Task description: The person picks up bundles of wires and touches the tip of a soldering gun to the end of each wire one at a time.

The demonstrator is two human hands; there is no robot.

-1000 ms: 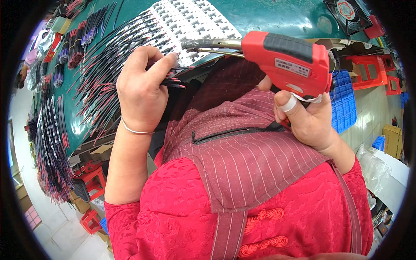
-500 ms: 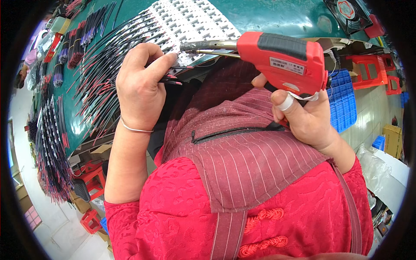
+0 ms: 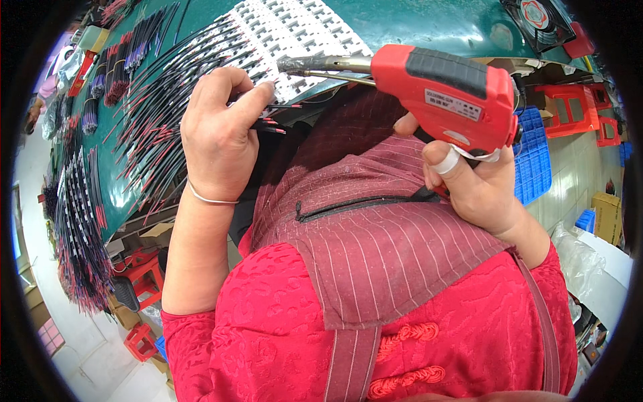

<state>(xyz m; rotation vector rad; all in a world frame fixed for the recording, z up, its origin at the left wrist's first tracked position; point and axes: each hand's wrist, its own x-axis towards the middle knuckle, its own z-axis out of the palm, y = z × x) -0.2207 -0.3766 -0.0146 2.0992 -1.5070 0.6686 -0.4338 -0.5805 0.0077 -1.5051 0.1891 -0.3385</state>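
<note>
Head view: the left hand (image 3: 218, 144) is curled nearly closed, thumb and forefinger pinching a small bundle of red-and-black wires (image 3: 271, 124) whose stripped ends poke out toward the white panel of small circuit boards (image 3: 295, 33) on the green bench (image 3: 429, 23). The other fingers (image 3: 201, 94) are folded into the palm.

The right hand (image 3: 479, 187) is wrapped tight around the grip of a red soldering gun (image 3: 445, 94), a taped finger on the trigger. The gun's metal tip (image 3: 295, 65) sits just beside the wire ends, at the edge of the white panel. More wire bundles (image 3: 144, 100) lie fanned across the bench to the left.
</note>
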